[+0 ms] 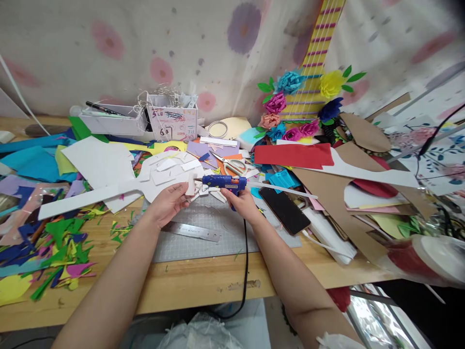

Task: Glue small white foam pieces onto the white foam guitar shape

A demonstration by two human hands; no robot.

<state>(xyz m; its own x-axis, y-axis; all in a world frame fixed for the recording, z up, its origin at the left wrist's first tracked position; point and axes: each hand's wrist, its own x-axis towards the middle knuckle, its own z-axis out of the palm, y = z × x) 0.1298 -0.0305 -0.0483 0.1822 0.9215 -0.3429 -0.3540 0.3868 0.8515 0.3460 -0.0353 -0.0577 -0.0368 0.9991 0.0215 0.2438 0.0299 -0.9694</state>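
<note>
My right hand is closed round the handle of a blue glue gun, its nozzle pointing left. A long white glue stick runs out of the gun's back end. Between the fingers of my left hand is a small white foam board piece, upright at the nozzle's tip; whether they touch I cannot tell. Behind my left hand lies a white guitar-shaped cutout with several white strips on its round body. A steel ruler rests on the grey cutting mat below my hands.
Scissors lie behind the glue gun. A black phone is to the right. Paper scraps cover the left side. White boxes stand at the back, near a yellow paper guitar with paper flowers. A black cord hangs over the table edge.
</note>
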